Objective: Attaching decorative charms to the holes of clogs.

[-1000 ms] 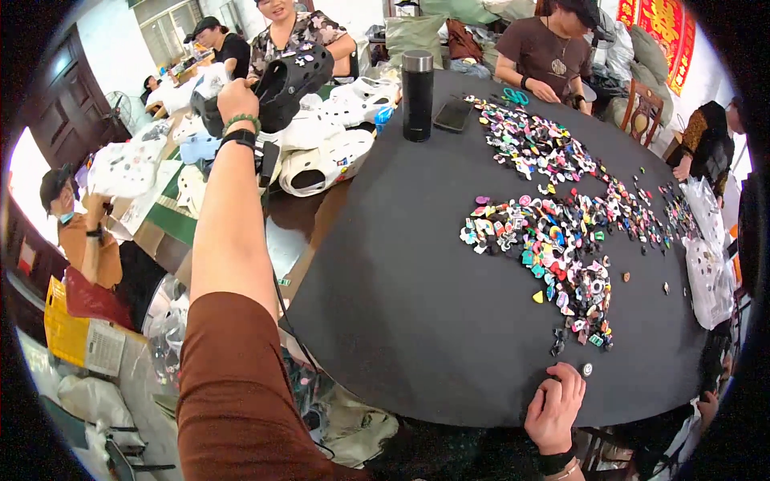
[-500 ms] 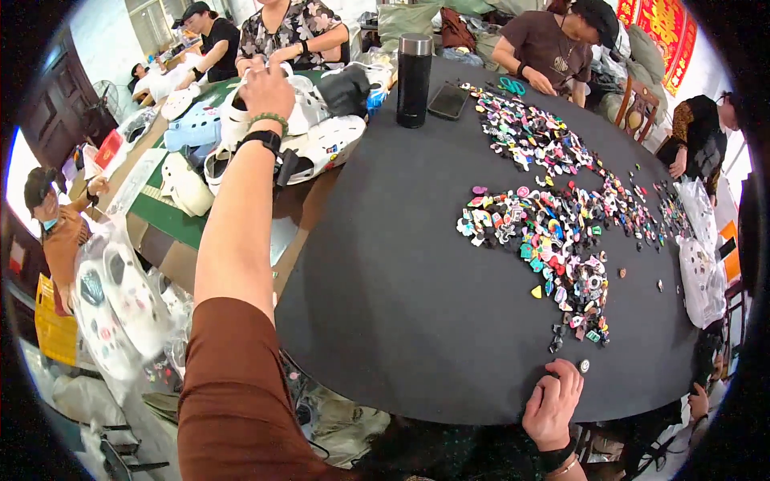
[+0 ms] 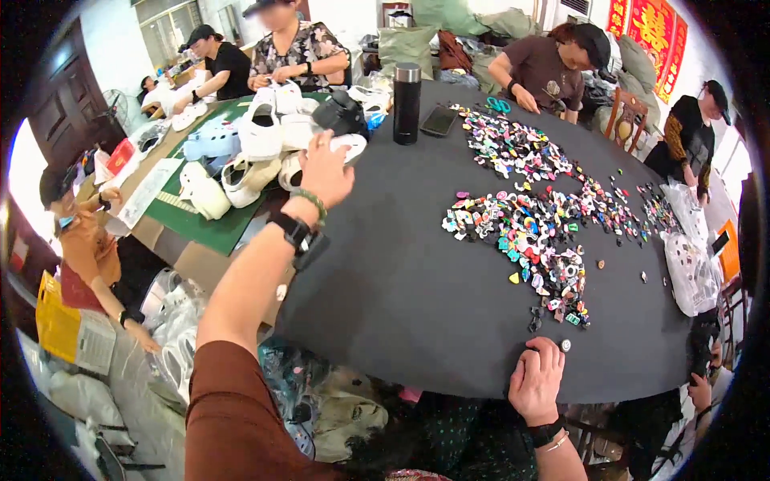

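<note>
My left hand (image 3: 327, 172) is closed around a white clog (image 3: 350, 146) above the left edge of the dark table (image 3: 385, 305). Part of the clog is hidden behind my fingers. Just past it lies a heap of white clogs (image 3: 261, 132), with a black clog (image 3: 341, 112) at its right. At the table's near edge, my right hand (image 3: 537, 381) rests with its fingers curled in, and whatever they may hold is hidden. A small round white charm (image 3: 566, 345) lies beside its knuckles. Farther off spreads a large pile of colourful shoe charms (image 3: 545, 232).
A black bottle (image 3: 407, 104), a phone (image 3: 439, 120) and teal scissors (image 3: 498, 105) stand or lie at the table's far side. Bagged clogs (image 3: 691, 272) sit at its right edge. Several people work around, one at the left beside bagged shoes (image 3: 172, 321).
My left hand has come back and to the right from the heap, now with a white clog. My right hand keeps its curled pose. The person at the left has reached down to the bagged shoes.
</note>
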The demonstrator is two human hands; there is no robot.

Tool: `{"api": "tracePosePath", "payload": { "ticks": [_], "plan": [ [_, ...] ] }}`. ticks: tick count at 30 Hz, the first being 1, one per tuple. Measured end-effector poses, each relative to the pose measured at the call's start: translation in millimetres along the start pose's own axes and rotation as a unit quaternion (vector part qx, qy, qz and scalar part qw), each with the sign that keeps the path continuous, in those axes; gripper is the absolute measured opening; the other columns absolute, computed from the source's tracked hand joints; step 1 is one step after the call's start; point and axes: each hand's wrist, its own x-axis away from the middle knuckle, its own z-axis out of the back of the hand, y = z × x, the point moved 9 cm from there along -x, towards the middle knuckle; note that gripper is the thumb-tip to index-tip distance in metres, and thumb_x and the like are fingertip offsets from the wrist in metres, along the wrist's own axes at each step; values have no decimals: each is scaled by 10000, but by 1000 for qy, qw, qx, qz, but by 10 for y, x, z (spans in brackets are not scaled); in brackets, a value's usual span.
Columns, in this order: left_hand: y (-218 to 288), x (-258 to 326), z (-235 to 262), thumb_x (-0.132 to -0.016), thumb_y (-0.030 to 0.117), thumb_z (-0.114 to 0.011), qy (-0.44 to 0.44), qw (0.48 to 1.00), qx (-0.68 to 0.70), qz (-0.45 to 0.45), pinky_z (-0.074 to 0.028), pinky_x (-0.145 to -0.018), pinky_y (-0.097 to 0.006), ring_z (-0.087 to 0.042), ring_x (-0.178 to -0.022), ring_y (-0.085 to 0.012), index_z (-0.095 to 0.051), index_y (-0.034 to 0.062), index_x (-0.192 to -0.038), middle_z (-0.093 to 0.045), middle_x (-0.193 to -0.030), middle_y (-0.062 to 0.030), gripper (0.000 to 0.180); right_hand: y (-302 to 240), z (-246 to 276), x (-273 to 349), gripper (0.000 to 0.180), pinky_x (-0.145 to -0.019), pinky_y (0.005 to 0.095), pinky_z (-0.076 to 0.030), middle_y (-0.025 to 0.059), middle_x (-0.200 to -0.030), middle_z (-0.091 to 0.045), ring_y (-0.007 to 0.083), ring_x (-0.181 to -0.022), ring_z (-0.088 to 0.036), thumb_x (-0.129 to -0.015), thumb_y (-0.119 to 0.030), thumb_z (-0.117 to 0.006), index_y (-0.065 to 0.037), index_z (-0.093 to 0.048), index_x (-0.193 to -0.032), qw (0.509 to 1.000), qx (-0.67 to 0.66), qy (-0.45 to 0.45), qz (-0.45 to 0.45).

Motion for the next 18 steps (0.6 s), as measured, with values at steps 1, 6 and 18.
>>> {"api": "tracePosePath", "payload": {
  "ticks": [1,6,18],
  "plan": [
    [111,187,103,-772,233,-700,5,999,16,-36,-273,-1064,-633,-307,-1377,-392,-648,164,-1163,-423,-1421,-193,401,-3,1,13,178,-883,466,-387,147,-1082,-545,359,-1075,-529,-757,-56,-599,-55,-511,-911,1000,-5,0,7],
    [78,1157,757,-754,199,-726,16,998,44,-37,-265,-1102,-509,-364,-1342,-388,-679,159,-1110,-495,-1376,-156,361,-25,4,15,254,-945,494,-380,163,-1124,-542,374,-1119,-511,-781,-59,-585,-35,-516,-1024,999,5,35,24],
    [-1747,3320,2690,-788,258,-708,107,962,-152,201,-434,-986,-440,-565,-1126,-338,-725,120,-1005,-658,-1138,-162,258,119,-171,86,292,-1080,485,-329,126,-1414,-478,339,-1339,-411,-942,-101,-484,-42,-522,-1225,995,87,22,38]
  ]
}}
